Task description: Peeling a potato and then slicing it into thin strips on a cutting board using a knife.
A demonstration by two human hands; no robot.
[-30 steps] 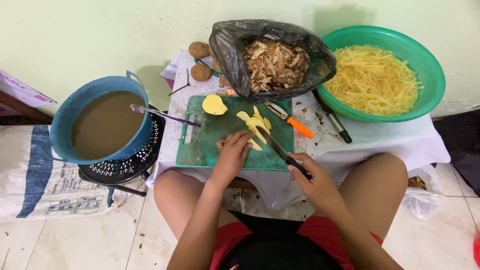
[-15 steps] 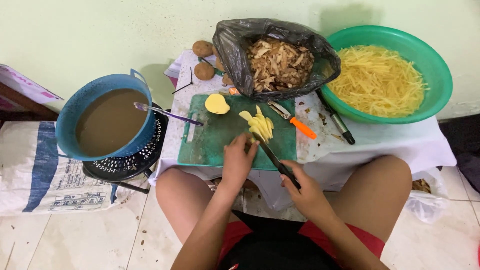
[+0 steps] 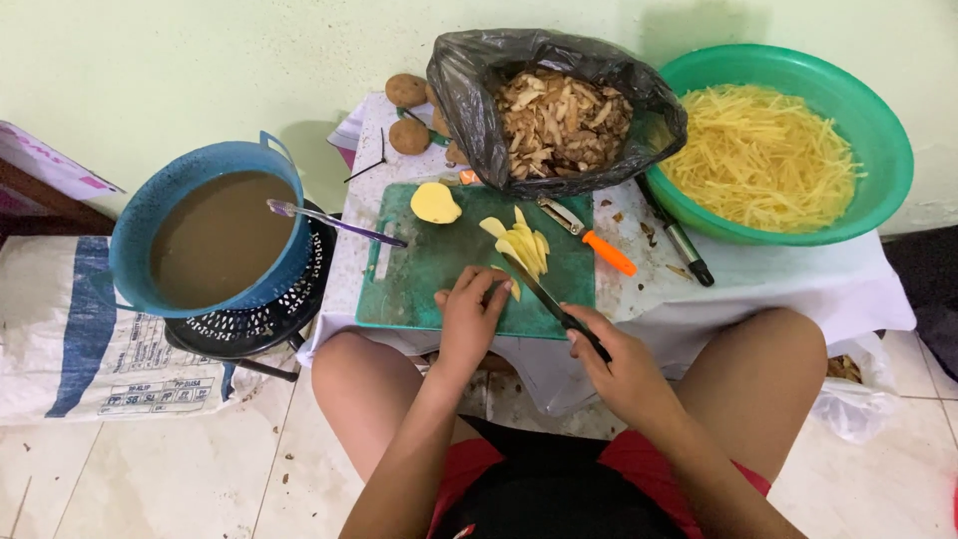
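White woven sack w/ blue stripe + dark printed label, flat on floor at far left, beside blue basin stand. Black plastic bag, open-topped, at table rear, holding brown peelings. Clear plastic bag on floor, right of knee.

Low white-covered table bears green cutting board, black peel bag, green basin, peeler.

The green cutting board looks like scuffed, matt plastic. The knife has a dark, dull blade. The far black bag is thin, glossy, crinkled plastic. Both basins, blue left and green right, are smooth plastic. White cloth covers the bench.
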